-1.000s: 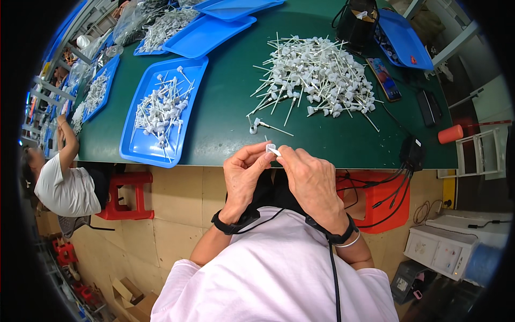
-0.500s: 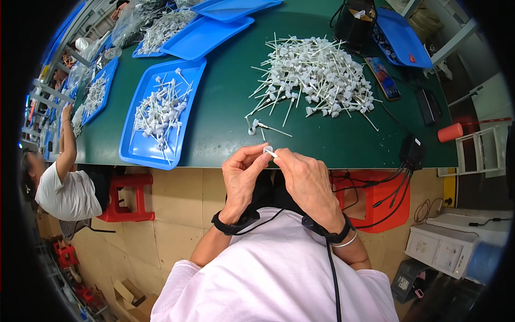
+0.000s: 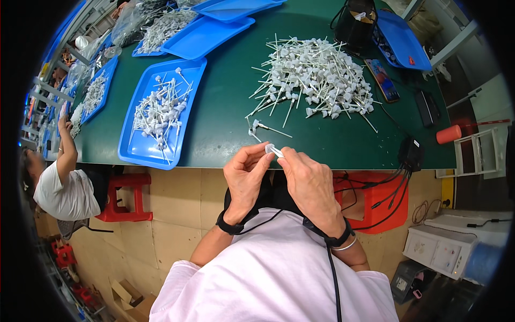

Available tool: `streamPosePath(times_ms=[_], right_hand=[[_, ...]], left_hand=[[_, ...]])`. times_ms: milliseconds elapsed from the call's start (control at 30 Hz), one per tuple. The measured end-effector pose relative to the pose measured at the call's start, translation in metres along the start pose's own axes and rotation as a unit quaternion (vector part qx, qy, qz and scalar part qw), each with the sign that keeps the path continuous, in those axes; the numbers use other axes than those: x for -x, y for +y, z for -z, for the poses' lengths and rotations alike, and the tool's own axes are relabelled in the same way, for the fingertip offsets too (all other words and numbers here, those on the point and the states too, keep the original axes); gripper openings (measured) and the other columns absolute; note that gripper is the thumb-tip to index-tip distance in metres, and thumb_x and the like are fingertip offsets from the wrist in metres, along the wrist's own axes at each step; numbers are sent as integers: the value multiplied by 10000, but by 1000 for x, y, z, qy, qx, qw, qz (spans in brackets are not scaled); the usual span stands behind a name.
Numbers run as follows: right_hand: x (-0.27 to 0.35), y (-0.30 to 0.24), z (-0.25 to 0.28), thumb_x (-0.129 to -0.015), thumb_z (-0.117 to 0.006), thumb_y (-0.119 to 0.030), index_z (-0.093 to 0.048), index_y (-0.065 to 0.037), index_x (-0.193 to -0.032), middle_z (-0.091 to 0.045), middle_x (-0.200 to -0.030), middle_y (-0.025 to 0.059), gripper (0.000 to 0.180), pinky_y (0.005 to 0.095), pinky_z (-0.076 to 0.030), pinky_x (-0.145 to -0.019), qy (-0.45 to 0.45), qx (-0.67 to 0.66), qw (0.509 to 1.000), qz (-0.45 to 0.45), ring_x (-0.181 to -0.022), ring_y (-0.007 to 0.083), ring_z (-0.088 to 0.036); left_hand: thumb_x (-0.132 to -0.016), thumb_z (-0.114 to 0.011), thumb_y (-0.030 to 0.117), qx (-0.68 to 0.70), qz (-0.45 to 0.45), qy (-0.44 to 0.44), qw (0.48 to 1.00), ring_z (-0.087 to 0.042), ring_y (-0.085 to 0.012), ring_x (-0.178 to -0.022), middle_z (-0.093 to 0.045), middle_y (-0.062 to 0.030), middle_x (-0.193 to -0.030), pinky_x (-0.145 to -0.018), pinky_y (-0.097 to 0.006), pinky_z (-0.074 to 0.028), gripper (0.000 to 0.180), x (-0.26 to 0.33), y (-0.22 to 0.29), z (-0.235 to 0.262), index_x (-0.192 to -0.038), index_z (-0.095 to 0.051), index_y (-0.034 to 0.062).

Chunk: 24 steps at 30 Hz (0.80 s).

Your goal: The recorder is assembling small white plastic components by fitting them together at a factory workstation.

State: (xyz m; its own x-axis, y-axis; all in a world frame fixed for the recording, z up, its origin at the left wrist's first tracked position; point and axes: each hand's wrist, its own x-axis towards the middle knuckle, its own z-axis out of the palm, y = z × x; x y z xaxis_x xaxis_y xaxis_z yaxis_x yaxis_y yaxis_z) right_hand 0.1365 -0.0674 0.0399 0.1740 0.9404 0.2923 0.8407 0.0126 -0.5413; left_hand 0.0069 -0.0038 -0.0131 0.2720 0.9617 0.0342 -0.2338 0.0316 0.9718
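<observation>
Just in front of the table's near edge, I hold a small white plastic piece (image 3: 273, 149) with a wide head and a narrower stem. The thumb and index finger of my left hand (image 3: 244, 180) pinch its head. My right hand (image 3: 311, 185) has its fingers closed on the stem side, and they hide part of it. Beyond my fingers lie a few loose white pieces with thin tubes (image 3: 258, 126). Farther off is a big heap of similar white pieces (image 3: 316, 78). More of them lie in a blue tray (image 3: 185, 129) to the left.
Another blue tray (image 3: 206, 40) lies at the back left. Toward the right are a phone (image 3: 382, 79), a black bag (image 3: 354, 27), a cable hub (image 3: 412, 153) and a red cylinder (image 3: 449, 133). A co-worker (image 3: 67, 185) sits at the far left beside a red stool (image 3: 126, 196).
My right hand has shifted slightly right and down, and more of the white piece shows between my fingers. The co-worker's raised hand at the left has moved.
</observation>
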Motion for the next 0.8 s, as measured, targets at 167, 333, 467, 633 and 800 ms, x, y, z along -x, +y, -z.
streamPosePath(times_ms=[167,333,467,633,800], right_hand=[[-1,-2,-1,-978,-573,-182,-563,-25,-959,-616,-707,151,158,428,-500,-483,-2,15,1000,0,-580,352,-642],[-2,-3,-3,-977,-574,-179,-565,-29,-954,-618,-708,145,152,415,-504,-471,3,32,999,2,-568,342,-646],[-2,-2,-3,-974,-577,-172,-569,-28,-956,-619,-708,143,145,408,-504,-465,0,41,999,2,-562,335,-648],[-1,-1,-4,-964,-583,-148,-578,-22,-972,-623,-700,147,126,413,-501,-479,7,30,1000,5,-566,334,-649],[-1,-1,-3,-958,-585,-132,-581,-19,-978,-625,-694,152,115,421,-499,-494,3,21,1000,5,-580,337,-651]], left_hand=[[-869,-727,-1,-101,-80,15,992,-694,-117,-829,-724,-84,-936,-748,-243,-563,235,1,-5,0,-1100,-684,-7],[-853,-740,4,-196,-147,26,969,-689,-110,-793,-720,-79,-888,-713,-246,-567,246,1,-3,-2,-1094,-692,16],[-859,-736,5,-168,-122,22,978,-693,-112,-822,-726,-87,-924,-737,-241,-565,237,1,-5,-2,-1090,-685,-1],[-877,-707,-35,-59,-38,7,998,-683,-123,-886,-714,-84,-969,-789,-230,-542,226,1,-5,-1,-1096,-652,-34],[-888,-704,-16,-23,-16,-5,1000,-690,-132,-919,-721,-111,-1013,-835,-241,-545,214,1,-4,1,-1096,-660,-37]])
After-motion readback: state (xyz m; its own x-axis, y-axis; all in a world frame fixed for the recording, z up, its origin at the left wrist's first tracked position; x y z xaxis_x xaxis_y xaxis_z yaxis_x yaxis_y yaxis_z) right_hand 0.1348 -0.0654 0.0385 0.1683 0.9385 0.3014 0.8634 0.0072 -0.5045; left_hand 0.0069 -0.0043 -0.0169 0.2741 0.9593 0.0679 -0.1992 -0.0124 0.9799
